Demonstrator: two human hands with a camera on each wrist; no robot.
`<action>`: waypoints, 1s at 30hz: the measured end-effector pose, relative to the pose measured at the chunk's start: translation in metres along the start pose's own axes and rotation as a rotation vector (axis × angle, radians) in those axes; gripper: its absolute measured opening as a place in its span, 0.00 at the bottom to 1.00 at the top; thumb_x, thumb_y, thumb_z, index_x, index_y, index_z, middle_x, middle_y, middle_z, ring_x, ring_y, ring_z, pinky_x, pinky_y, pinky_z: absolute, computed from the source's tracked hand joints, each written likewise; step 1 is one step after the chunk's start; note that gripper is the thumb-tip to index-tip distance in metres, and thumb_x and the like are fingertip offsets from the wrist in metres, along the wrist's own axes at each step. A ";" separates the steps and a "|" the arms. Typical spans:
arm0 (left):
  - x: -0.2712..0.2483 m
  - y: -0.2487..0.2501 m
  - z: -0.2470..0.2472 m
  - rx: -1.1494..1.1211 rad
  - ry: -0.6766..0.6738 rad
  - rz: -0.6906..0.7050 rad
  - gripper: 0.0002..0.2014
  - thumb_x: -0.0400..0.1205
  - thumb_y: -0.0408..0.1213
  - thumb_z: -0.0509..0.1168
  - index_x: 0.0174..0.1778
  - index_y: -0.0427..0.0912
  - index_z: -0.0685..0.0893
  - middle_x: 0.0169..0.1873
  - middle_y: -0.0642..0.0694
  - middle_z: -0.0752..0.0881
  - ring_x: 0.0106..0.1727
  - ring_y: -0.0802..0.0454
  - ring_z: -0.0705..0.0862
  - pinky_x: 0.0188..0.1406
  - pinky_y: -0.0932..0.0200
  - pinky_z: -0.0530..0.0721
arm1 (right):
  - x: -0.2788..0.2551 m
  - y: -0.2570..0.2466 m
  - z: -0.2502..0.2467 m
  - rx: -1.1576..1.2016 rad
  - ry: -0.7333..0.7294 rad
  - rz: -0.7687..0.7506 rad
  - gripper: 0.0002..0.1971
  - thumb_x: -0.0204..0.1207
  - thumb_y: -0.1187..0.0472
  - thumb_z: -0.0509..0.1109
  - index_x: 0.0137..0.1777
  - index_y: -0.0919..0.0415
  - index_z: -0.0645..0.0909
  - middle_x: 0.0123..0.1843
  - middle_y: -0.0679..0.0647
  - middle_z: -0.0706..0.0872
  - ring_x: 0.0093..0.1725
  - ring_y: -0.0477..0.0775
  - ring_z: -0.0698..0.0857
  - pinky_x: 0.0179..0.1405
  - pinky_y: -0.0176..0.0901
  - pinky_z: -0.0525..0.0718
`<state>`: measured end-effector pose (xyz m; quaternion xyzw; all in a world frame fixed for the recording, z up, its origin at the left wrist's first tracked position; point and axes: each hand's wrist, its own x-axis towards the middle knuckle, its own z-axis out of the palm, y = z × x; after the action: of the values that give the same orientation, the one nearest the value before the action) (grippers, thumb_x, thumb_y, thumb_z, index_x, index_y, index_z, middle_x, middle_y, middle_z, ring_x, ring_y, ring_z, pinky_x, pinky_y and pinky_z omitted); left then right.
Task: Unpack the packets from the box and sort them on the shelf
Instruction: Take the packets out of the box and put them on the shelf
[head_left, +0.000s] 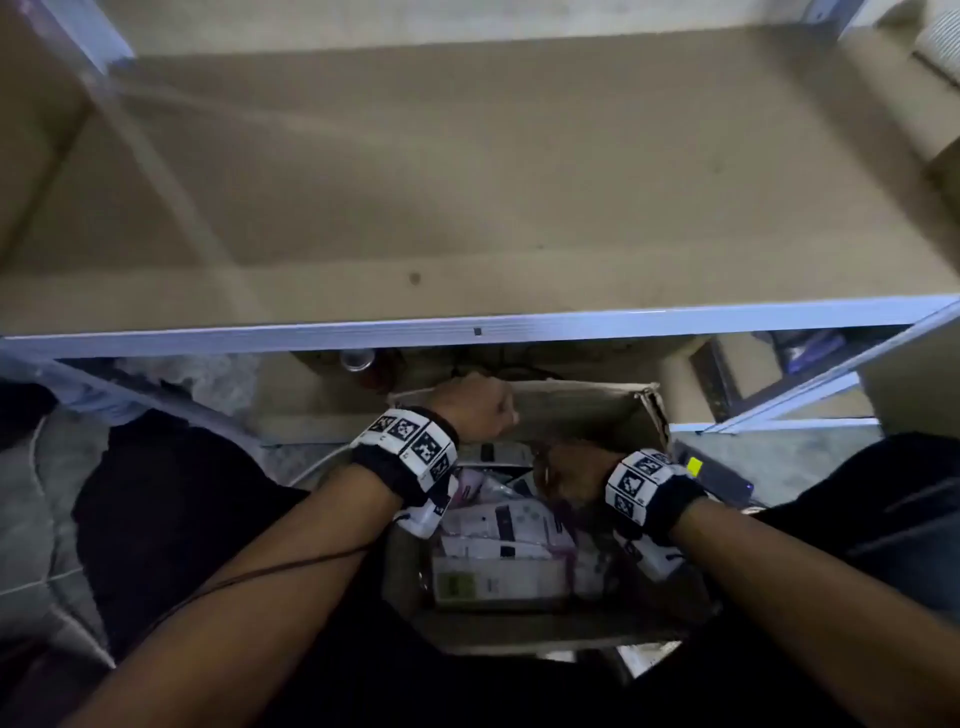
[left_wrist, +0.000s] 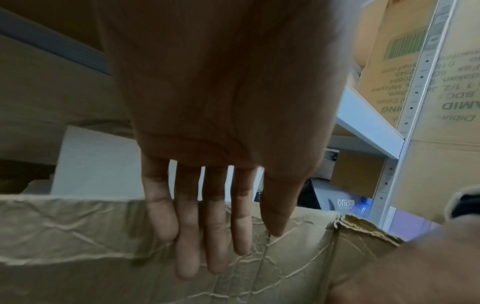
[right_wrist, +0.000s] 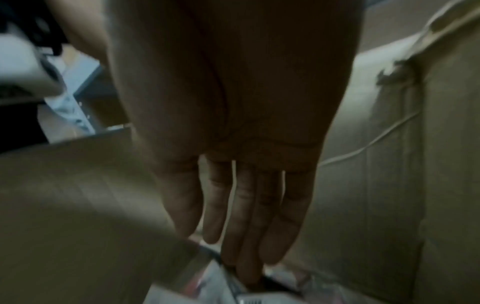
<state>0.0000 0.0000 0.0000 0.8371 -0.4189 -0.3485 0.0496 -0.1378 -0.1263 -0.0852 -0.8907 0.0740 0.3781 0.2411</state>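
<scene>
The packets (head_left: 498, 525), judged light, slippery in their plastic wrap and best pinched across their edges, are lying in the box (head_left: 582, 410) below the shelf (head_left: 467, 182), being reached by the straight, empty fingers of the right hand (head_left: 574, 475) while its far wall is being braced by the flat-fingered left hand (head_left: 480, 410).

The cardboard box (head_left: 576, 410) stands on the floor just in front of the shelf unit, below the front rail (head_left: 623, 318) of the shelf board (head_left: 467, 182) and between the person's legs. Packets (head_left: 498, 525) lie stacked inside it. The left hand (head_left: 480, 408) is at the box's far wall, near its left corner, fingers (left_wrist: 187, 246) lying against that wall. The right hand (head_left: 574, 475) is down inside by the right wall, fingertips (right_wrist: 246, 273) on the packets. Behind the box, under the shelf board, sits a can (head_left: 357, 359). Cartons (left_wrist: 446, 92) stand on shelves to the right.
</scene>
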 end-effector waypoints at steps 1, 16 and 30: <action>0.003 -0.002 0.001 0.000 -0.032 -0.008 0.12 0.86 0.48 0.64 0.56 0.48 0.89 0.61 0.43 0.89 0.63 0.40 0.86 0.65 0.46 0.84 | 0.008 -0.002 0.005 -0.005 -0.001 0.012 0.12 0.80 0.57 0.68 0.56 0.61 0.87 0.61 0.60 0.88 0.60 0.62 0.86 0.50 0.39 0.77; -0.007 -0.024 0.001 0.088 0.033 0.016 0.15 0.86 0.50 0.63 0.52 0.43 0.89 0.49 0.43 0.90 0.50 0.42 0.88 0.52 0.49 0.86 | 0.063 -0.037 0.124 -0.261 -0.315 -0.051 0.30 0.82 0.59 0.70 0.81 0.68 0.68 0.82 0.65 0.69 0.83 0.63 0.66 0.82 0.48 0.62; -0.003 -0.020 0.002 0.141 0.015 0.046 0.17 0.86 0.48 0.61 0.55 0.40 0.89 0.52 0.42 0.90 0.53 0.41 0.88 0.50 0.52 0.83 | 0.061 -0.031 0.107 -0.246 -0.068 -0.033 0.25 0.78 0.65 0.71 0.75 0.67 0.74 0.75 0.63 0.78 0.73 0.61 0.79 0.69 0.47 0.77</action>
<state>0.0109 0.0159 -0.0078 0.8311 -0.4611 -0.3107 0.0015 -0.1535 -0.0447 -0.1807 -0.9013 0.0042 0.4104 0.1385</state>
